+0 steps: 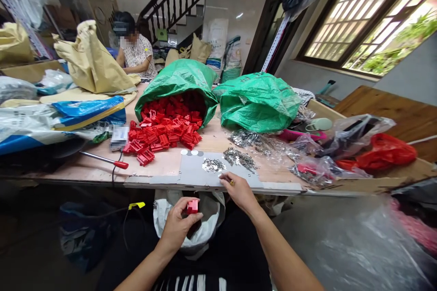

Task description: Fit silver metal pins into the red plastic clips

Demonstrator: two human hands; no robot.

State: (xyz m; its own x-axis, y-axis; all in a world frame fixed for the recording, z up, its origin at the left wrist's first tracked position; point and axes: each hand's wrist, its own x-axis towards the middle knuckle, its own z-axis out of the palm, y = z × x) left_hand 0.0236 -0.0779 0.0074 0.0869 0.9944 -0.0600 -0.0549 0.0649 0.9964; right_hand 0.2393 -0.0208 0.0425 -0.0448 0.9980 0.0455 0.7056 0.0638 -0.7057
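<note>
Taking the view as a dial, the left hand (175,223) sits near 7 o'clock, raised from a slanting forearm, thumb and fingers pinching one red plastic piece (192,206) above the mouth of one white sack (160,214). The right hand (241,192) is at 5 o'clock, its forearm slanting in from the lower right, wrist bent and fingers curled over the table's front edge; its fingertips are drawn close together on a grey sheet (191,175), but I cannot tell whether they grip anything. From that hand, two piles of small metal parts lie close by: one (213,165) at 10 o'clock, the other (241,158) at 12. Further off at 10 o'clock, red pieces too many to count form one heap (160,136), spilling from the first of two green bags (180,75); the second (259,102) stands between 12 and 1. One co-worker (141,57) sits at the dial's 10 o'clock.
</note>
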